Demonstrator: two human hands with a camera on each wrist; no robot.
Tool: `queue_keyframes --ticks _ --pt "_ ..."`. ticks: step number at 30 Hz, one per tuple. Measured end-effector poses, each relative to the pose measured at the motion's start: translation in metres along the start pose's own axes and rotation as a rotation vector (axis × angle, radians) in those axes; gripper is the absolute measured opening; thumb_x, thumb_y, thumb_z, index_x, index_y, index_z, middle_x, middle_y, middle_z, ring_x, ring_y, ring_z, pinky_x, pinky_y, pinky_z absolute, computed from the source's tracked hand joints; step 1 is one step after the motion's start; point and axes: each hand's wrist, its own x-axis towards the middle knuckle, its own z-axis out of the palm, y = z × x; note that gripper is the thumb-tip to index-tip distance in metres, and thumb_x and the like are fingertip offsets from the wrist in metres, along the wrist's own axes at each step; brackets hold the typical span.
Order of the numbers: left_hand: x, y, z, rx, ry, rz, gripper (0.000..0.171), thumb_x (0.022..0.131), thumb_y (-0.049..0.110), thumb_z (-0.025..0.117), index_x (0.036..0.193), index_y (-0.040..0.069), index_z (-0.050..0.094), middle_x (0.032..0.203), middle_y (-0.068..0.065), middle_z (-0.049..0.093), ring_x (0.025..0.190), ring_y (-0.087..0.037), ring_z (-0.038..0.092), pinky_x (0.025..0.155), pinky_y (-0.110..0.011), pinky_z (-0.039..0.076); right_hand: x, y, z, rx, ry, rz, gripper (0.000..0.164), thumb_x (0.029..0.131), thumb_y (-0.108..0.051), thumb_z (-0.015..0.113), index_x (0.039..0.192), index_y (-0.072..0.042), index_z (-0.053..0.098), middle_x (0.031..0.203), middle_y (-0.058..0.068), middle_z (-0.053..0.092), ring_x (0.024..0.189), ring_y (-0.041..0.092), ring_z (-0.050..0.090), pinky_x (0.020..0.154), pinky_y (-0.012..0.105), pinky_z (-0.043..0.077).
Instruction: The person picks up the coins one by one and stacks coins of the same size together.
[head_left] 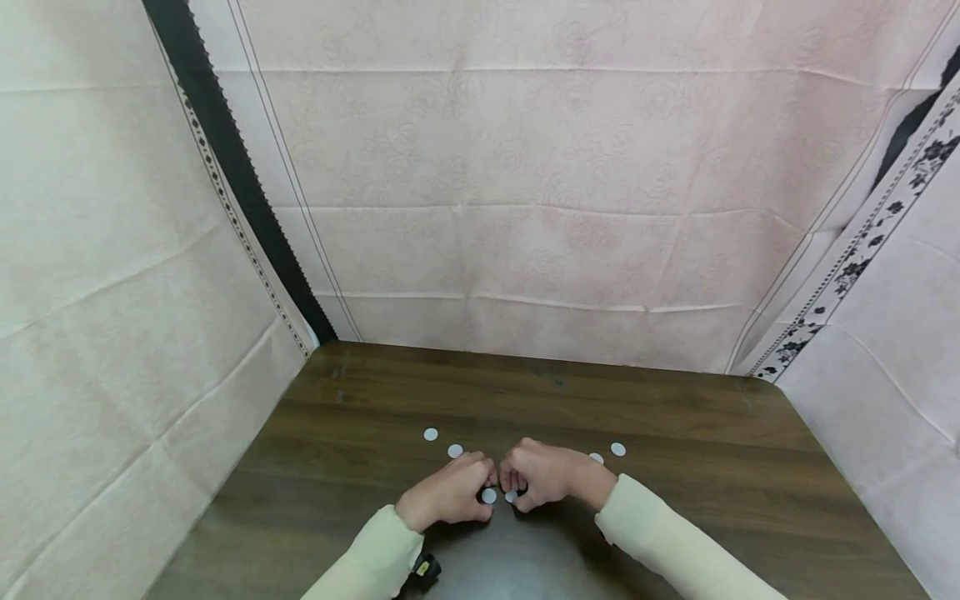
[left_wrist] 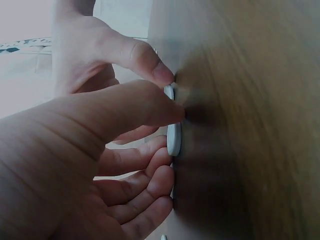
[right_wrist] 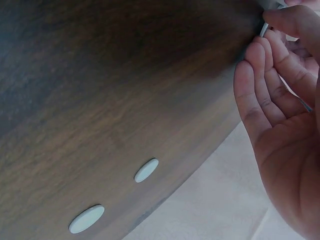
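Both hands meet low over the brown table (head_left: 360, 400), fingers curled and facing each other. My left hand (head_left: 452, 492) pinches a small white disc (head_left: 489, 496) between thumb and fingers, flat at the table surface. Opposite it, my right hand (head_left: 551, 475) grips a second white disc (head_left: 511, 496) the same way, partly covered by its fingers. The left wrist view has the left hand's disc (left_wrist: 173, 142) edge-on, with the right thumb at the other disc (left_wrist: 169, 91) just beyond. In the right wrist view only a thin edge of the right hand's disc (right_wrist: 264, 30) shows.
Two loose white discs lie beyond the left hand, a farther one (head_left: 431, 434) and a nearer one (head_left: 455, 451). Beyond the right hand are another disc (head_left: 618, 449) and one partly hidden by the wrist (head_left: 596, 457). Pale cloth (head_left: 525, 208) hangs behind the table and at both sides.
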Motion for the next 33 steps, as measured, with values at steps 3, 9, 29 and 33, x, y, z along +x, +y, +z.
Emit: queue_keyframes --ticks 3,9,29,33 --pt "0.004 0.001 0.001 0.007 -0.005 -0.011 0.02 0.078 0.012 0.081 0.09 0.011 0.065 0.089 0.004 0.058 0.085 -0.008 0.046 0.074 -0.02 0.042 0.0 0.0 -0.001 0.007 0.003 -0.001 0.015 0.083 -0.009 0.085 0.093 -0.014 0.075 0.085 -0.01 0.071 0.072 -0.006 0.06 0.068 0.012 0.052" --pt "0.007 0.004 0.003 0.014 -0.015 -0.042 0.021 0.08 0.016 0.082 0.087 0.013 0.063 0.088 0.007 0.051 0.086 -0.009 0.045 0.072 -0.02 0.04 -0.002 0.001 0.0 0.041 0.007 -0.002 0.014 0.084 -0.007 0.084 0.093 -0.013 0.076 0.084 -0.009 0.073 0.072 -0.007 0.061 0.068 0.012 0.052" --pt "0.024 -0.003 0.015 -0.016 -0.003 0.001 0.018 0.082 0.019 0.082 0.086 0.013 0.065 0.087 0.007 0.055 0.085 -0.008 0.047 0.072 -0.021 0.043 -0.011 0.002 0.003 0.139 0.054 -0.011 0.007 0.09 -0.005 0.081 0.096 -0.008 0.08 0.086 -0.007 0.077 0.074 -0.008 0.066 0.067 0.012 0.055" --pt "0.028 -0.01 0.022 -0.03 -0.001 0.007 0.018 0.082 0.02 0.082 0.085 0.015 0.065 0.086 0.008 0.054 0.084 -0.007 0.047 0.071 -0.021 0.044 -0.012 0.004 0.005 0.159 0.063 -0.02 0.008 0.091 -0.004 0.08 0.097 -0.009 0.081 0.088 -0.008 0.078 0.075 -0.008 0.067 0.068 0.013 0.056"
